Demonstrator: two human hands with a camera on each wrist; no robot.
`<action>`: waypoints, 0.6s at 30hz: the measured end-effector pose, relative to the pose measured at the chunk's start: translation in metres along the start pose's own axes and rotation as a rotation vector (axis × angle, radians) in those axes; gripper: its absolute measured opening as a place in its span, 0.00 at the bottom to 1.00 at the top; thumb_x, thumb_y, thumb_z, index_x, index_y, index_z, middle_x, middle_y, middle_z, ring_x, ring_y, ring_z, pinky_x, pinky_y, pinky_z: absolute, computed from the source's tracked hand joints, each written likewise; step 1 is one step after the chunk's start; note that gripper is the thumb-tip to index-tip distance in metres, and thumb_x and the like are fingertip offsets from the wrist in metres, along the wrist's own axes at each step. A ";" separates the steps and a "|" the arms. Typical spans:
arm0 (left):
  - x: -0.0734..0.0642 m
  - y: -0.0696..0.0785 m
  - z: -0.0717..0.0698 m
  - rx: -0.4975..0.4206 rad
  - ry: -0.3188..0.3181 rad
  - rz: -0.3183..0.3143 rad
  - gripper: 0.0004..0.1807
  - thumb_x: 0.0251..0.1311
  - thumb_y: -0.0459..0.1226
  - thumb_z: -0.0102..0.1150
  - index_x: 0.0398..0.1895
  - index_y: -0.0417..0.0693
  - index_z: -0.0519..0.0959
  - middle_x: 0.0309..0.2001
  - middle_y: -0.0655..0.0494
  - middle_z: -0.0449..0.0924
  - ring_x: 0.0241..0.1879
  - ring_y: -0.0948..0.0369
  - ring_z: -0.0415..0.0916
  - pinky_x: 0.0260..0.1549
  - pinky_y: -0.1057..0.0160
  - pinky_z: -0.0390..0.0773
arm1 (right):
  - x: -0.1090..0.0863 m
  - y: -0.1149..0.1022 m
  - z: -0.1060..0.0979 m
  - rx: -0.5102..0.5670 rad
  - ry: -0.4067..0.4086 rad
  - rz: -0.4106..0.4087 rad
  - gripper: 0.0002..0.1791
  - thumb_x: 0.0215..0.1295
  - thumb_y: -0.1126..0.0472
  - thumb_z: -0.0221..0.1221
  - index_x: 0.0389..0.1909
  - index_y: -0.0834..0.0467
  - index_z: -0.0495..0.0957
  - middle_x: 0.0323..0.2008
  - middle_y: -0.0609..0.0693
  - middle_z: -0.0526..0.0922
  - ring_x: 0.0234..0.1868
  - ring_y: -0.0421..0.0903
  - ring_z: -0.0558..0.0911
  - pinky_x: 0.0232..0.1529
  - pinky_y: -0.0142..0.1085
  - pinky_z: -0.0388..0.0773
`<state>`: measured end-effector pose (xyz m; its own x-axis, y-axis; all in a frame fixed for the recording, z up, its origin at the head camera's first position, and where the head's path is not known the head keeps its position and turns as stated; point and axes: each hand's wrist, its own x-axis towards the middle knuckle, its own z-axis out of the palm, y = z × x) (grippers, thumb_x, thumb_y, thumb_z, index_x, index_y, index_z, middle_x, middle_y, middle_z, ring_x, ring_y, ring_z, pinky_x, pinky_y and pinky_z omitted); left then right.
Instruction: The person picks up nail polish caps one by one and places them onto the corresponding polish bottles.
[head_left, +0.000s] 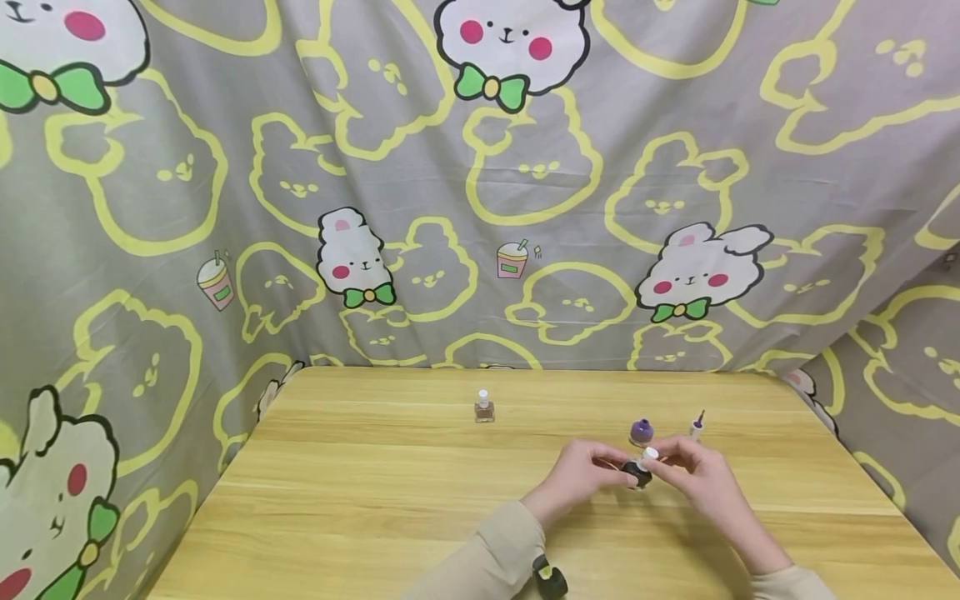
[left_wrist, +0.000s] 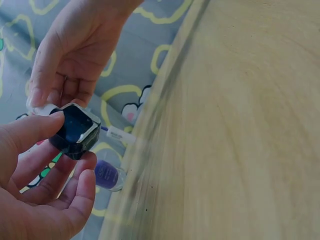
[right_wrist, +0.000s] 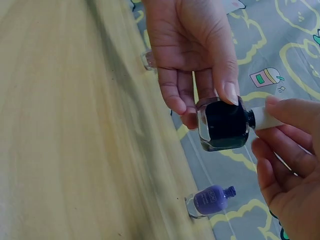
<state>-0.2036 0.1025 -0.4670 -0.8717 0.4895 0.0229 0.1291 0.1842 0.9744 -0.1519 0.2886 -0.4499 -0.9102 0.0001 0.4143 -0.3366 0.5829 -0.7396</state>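
Note:
My left hand (head_left: 577, 477) holds a glass nail polish bottle (right_wrist: 225, 125) of very dark polish, thumb on one face and fingers on the other. With thumb and fingers, my right hand (head_left: 697, 477) pinches its white cap (right_wrist: 265, 118). A short stretch of black neck shows between cap and glass. Just behind the hands in the head view, a purple nail polish bottle (head_left: 641, 432) stands uncapped on the table. To its right a white brush cap (head_left: 697, 429) stands with its brush pointing up.
A capped brownish-pink nail polish bottle (head_left: 484, 410) stands farther left, toward the back of the wooden table (head_left: 360, 483). A patterned grey curtain (head_left: 420, 183) hangs behind and along the sides. Close to the left sleeve is a black object (head_left: 551, 582).

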 end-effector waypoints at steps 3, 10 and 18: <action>-0.001 0.000 0.001 0.019 -0.002 0.007 0.12 0.48 0.35 0.73 0.39 0.50 0.88 0.34 0.60 0.88 0.26 0.74 0.77 0.30 0.74 0.77 | 0.000 0.001 0.003 0.005 0.030 0.019 0.08 0.54 0.68 0.69 0.32 0.58 0.80 0.29 0.47 0.85 0.31 0.28 0.80 0.33 0.26 0.76; -0.003 0.003 0.003 0.022 0.006 -0.003 0.12 0.48 0.35 0.74 0.39 0.50 0.87 0.33 0.63 0.87 0.27 0.74 0.77 0.31 0.74 0.76 | -0.001 0.001 0.005 0.027 0.061 0.050 0.09 0.53 0.69 0.69 0.32 0.60 0.78 0.27 0.37 0.81 0.30 0.29 0.78 0.31 0.25 0.75; 0.001 -0.001 -0.001 0.032 0.030 -0.010 0.12 0.50 0.36 0.72 0.40 0.48 0.87 0.34 0.60 0.87 0.29 0.74 0.77 0.33 0.74 0.76 | 0.000 0.006 0.007 0.107 0.001 -0.036 0.22 0.62 0.68 0.63 0.58 0.65 0.74 0.48 0.42 0.84 0.45 0.25 0.79 0.42 0.23 0.78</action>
<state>-0.2047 0.1022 -0.4677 -0.8869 0.4616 0.0209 0.1355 0.2166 0.9668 -0.1551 0.2867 -0.4581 -0.8968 -0.0189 0.4421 -0.3932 0.4926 -0.7764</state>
